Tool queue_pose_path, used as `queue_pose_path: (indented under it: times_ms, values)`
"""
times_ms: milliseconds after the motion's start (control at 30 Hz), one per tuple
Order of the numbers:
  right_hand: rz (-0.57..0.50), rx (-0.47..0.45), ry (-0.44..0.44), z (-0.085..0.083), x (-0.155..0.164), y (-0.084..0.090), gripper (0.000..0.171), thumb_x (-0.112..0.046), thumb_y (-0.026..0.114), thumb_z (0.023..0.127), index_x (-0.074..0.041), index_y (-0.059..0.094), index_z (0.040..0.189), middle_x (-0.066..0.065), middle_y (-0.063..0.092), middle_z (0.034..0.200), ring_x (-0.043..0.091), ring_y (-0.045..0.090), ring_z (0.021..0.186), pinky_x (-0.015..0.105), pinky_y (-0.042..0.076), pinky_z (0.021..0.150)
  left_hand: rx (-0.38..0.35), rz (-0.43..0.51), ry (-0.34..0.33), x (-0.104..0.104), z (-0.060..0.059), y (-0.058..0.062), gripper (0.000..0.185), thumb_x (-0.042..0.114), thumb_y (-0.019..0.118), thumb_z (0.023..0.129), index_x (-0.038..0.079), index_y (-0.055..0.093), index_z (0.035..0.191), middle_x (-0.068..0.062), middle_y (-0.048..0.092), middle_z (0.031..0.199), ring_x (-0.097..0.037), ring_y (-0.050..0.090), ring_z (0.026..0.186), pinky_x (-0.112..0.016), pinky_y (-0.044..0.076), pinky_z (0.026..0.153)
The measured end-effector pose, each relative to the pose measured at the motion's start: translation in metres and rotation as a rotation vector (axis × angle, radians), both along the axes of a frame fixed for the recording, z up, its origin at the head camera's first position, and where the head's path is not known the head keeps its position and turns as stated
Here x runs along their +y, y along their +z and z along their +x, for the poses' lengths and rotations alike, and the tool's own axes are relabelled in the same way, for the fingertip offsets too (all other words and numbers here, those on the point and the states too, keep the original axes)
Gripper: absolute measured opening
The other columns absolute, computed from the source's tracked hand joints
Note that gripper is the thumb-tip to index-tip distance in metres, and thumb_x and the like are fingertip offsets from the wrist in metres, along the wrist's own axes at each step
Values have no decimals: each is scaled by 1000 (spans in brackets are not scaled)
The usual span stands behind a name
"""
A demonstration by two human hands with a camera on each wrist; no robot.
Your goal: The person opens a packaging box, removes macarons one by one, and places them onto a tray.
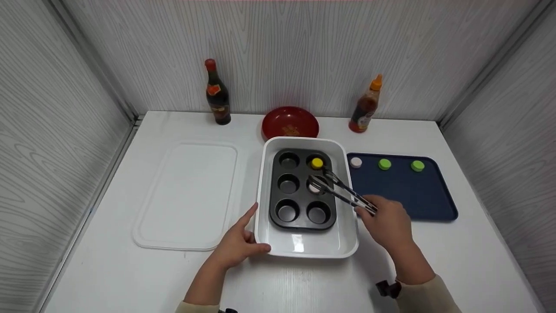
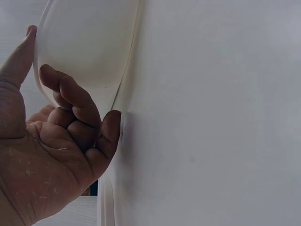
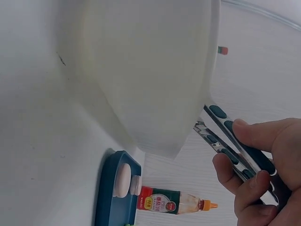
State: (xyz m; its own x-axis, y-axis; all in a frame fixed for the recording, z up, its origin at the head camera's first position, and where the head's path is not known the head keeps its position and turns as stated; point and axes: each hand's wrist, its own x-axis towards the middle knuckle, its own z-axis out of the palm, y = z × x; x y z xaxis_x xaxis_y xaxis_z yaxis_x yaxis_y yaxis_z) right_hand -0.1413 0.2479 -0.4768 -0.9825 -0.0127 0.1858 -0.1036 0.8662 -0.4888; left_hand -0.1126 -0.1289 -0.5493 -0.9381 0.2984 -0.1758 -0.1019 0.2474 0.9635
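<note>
In the head view my right hand (image 1: 388,221) grips black-and-metal tongs (image 1: 347,195), whose two arms stand apart over a dark muffin tin (image 1: 299,222). Under the tongs, a small whitish round piece (image 1: 313,189) shows in the middle right cup, partly covered. A yellow round piece (image 1: 317,163) sits at the top right cup. The tin lies inside a deep white bin (image 1: 304,248). My left hand (image 1: 236,245) rests at the bin's front left corner, thumb at the front rim and index finger stretched along the left side. Its other fingers curl loosely in the left wrist view.
A dark blue tray (image 1: 404,195) on the right bears a pinkish-white piece (image 1: 356,162) and two green pieces (image 1: 384,164). A white lid (image 1: 186,195) lies left. Behind stand a dark bottle (image 1: 218,98), a red bowl (image 1: 290,117) and a sauce bottle (image 1: 365,106).
</note>
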Motion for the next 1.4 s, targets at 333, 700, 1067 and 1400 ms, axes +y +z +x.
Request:
queue_pose_path:
  times_ms: [333,700,1067,1400]
  values:
    - [22,-62,28,-3,-4,-3,35,-22,82,95,-3,77,124,15,78,102,34,74,84,52,56,67,-9,6,2,0,1,1,118,12,93,81,20,19,172,0,60,63,-12,50,59,-27,41,56]
    - [60,-92,12,-6,-10,-2,36,-23,80,96,-2,76,126,18,78,105,39,74,91,56,56,69,4,12,7,0,1,-2,116,11,93,81,20,21,171,2,54,60,-12,45,58,-26,39,55]
    - [112,-116,6,-6,-19,-1,37,-24,79,98,-2,75,128,19,77,108,40,74,94,57,57,73,-4,-2,4,-1,1,0,117,12,93,81,20,19,172,2,55,60,-11,47,58,-26,39,56]
    - [110,-80,7,-4,-17,-10,36,-24,78,98,-2,75,126,17,78,99,35,74,83,54,56,67,-13,-1,8,0,2,1,117,12,93,81,22,20,172,1,56,61,-12,46,59,-26,39,56]
